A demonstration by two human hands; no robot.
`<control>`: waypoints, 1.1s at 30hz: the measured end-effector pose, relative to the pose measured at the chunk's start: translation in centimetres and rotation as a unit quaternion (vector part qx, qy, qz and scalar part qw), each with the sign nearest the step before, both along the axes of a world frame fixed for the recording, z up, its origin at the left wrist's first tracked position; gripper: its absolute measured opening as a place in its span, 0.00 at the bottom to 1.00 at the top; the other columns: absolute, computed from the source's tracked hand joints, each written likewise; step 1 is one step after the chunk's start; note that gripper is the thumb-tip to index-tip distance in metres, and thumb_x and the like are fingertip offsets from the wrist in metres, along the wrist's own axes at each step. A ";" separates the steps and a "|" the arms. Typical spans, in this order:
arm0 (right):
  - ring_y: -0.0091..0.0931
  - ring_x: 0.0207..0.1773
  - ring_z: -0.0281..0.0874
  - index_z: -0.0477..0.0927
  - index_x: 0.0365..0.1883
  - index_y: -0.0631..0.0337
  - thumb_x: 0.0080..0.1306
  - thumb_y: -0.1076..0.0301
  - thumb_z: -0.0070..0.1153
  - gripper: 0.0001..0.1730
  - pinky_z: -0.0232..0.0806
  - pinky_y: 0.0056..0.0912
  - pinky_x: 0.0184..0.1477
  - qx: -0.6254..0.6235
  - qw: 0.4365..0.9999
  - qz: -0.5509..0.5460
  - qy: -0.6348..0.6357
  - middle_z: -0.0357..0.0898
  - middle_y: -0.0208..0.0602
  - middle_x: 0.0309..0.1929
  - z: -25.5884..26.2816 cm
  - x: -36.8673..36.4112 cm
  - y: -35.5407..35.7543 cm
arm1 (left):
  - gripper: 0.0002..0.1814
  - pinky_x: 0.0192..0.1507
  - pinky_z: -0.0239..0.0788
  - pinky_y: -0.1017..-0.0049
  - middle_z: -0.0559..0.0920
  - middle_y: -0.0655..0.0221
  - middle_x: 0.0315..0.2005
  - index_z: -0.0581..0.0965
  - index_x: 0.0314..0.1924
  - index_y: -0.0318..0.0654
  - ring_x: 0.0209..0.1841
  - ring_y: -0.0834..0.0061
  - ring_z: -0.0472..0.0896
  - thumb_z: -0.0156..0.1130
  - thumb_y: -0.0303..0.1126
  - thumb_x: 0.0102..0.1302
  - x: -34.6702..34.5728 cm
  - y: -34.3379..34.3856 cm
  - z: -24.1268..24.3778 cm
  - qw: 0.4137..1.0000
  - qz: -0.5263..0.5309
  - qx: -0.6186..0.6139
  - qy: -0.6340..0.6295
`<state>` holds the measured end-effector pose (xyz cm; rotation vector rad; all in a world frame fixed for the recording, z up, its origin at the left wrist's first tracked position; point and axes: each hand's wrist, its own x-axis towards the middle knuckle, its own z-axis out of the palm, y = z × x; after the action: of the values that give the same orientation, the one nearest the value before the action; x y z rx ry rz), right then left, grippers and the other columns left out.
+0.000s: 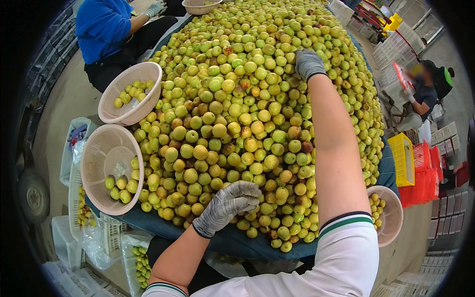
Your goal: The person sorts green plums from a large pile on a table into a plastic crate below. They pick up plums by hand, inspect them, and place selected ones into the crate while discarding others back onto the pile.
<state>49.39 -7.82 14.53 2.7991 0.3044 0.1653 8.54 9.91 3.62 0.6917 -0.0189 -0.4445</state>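
A broad heap of yellow-green jujubes (230,122), some with brown or reddish patches, lies before me on a dark blue cloth (170,229). My left hand (229,208), in a grey knit glove, is at the heap's near edge with its fingers curled; its palm is hidden. Far across the heap reaches my right hand (310,64), gloved alike. Its fingertips are among the fruit and out of sight, so I cannot tell whether they grip one. Left of the heap, a pink plastic basket (102,167) leans with several jujubes inside.
Beyond it stands another pink basket (111,105) with fruit, and a third (395,219) is at right. A person in blue (102,31) sits at upper left. At right are another seated person (423,96), a yellow crate (401,159) and red crates (421,185). Lined bins (139,260) stand below left.
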 end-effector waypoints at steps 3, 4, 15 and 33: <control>0.40 0.65 0.72 0.75 0.58 0.57 0.61 0.72 0.61 0.25 0.67 0.44 0.65 0.028 0.997 0.013 0.066 0.72 0.45 0.64 -0.2 0.3 0.4 | 0.29 0.59 0.73 0.69 0.80 0.63 0.54 0.72 0.61 0.38 0.56 0.71 0.80 0.69 0.42 0.65 0.3 -0.1 -0.2 1.000 -0.009 0.003 -0.007; 0.40 0.64 0.73 0.75 0.58 0.58 0.61 0.72 0.61 0.25 0.68 0.44 0.64 0.037 0.997 0.020 0.070 0.73 0.45 0.62 -0.2 -0.3 0.5 | 0.29 0.60 0.73 0.69 0.80 0.63 0.54 0.72 0.62 0.38 0.56 0.71 0.80 0.69 0.41 0.65 0.3 0.1 -0.1 1.000 -0.006 0.007 -0.004; 0.37 0.54 0.79 0.75 0.61 0.53 0.61 0.51 0.66 0.32 0.72 0.39 0.57 0.357 0.891 0.227 0.166 0.79 0.44 0.53 1.5 -18.9 3.1 | 0.30 0.63 0.72 0.55 0.76 0.60 0.60 0.68 0.67 0.49 0.60 0.60 0.77 0.64 0.46 0.68 2.6 0.6 1.6 0.961 0.153 -0.228 0.019; 0.40 0.60 0.77 0.72 0.61 0.56 0.69 0.65 0.51 0.22 0.70 0.48 0.59 0.127 0.982 0.093 0.107 0.78 0.44 0.58 -2.1 -6.2 15.9 | 0.24 0.46 0.83 0.59 0.76 0.54 0.54 0.71 0.57 0.44 0.50 0.56 0.81 0.62 0.49 0.69 2.2 1.7 0.8 0.926 0.171 -0.302 0.150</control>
<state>43.20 8.11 12.40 3.0431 0.6387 -0.0622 10.73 11.61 4.43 0.0079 0.2444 -0.1824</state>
